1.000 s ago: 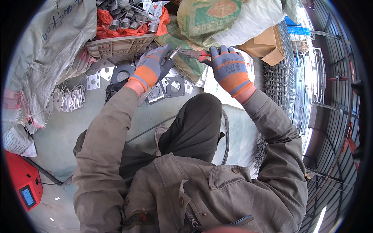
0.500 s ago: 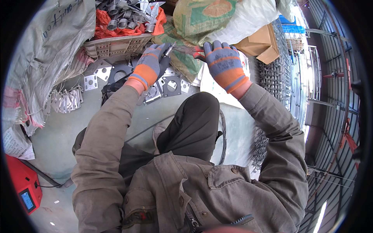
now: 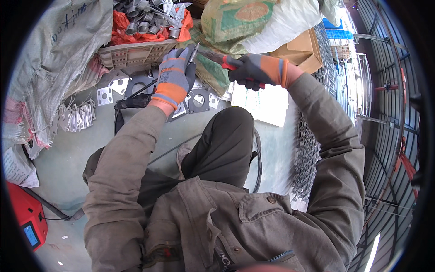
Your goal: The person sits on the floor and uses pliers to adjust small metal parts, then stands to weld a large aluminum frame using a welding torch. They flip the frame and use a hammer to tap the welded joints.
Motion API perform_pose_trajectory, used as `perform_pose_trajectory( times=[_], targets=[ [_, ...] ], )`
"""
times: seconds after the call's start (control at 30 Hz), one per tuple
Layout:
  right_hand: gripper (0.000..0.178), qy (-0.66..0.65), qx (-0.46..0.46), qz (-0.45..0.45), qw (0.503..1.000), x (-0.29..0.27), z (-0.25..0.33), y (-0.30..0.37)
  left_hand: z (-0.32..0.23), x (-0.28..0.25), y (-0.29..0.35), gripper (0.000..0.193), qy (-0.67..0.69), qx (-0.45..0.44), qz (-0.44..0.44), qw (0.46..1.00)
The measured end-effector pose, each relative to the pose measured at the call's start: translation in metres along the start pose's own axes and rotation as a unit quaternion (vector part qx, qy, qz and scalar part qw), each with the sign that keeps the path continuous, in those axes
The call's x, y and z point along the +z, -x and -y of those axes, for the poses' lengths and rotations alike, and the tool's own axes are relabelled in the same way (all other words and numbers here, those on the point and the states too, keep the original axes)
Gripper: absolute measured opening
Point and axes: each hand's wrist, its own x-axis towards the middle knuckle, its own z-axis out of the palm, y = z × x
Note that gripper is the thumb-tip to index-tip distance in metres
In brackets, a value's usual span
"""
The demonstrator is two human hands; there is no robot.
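Observation:
My left hand (image 3: 173, 75), in a grey and orange glove, is closed around a welding torch, whose metal nozzle (image 3: 194, 53) and narrow tip stick up past the thumb. A black cable (image 3: 133, 101) lies by the left wrist. My right hand (image 3: 260, 70), gloved alike, grips the red handles of a pair of pliers (image 3: 213, 56). Their jaws point left and reach the nozzle; whether they pinch it I cannot tell. Below the hands lie flat metal plates with holes (image 3: 199, 99).
A crate (image 3: 136, 53) of metal fittings stands at the far left beside a woven sack (image 3: 77, 50). Green and white sacks (image 3: 235, 22) and a cardboard box (image 3: 312, 54) are at the back. Stacked metal mesh (image 3: 306, 158) is at right. A red machine (image 3: 27, 217) sits lower left.
My right hand has turned palm inward and shifted slightly right and down, with the pliers now reaching the nozzle. The left hand has hardly moved.

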Motion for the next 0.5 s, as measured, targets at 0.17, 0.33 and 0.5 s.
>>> perform_pose_trajectory(
  times=[0.17, 0.33, 0.5],
  targets=[
    [0.037, -0.119, -0.036, 0.072, 0.99, 0.002, -0.012, -0.004, 0.002, 0.001, 0.002, 0.047, 0.022, 0.025, -0.025, 0.999],
    [0.041, 0.199, -0.192, -0.209, 0.938, 0.023, -0.03, 0.004, 0.009, -0.002, -0.005, 0.05, 0.043, -0.003, 0.014, 0.999],
    [0.048, 0.541, -0.184, -0.521, 0.634, 0.025, -0.035, -0.002, 0.01, -0.004, -0.013, 0.054, 0.061, 0.013, 0.025, 0.998]
  ],
)
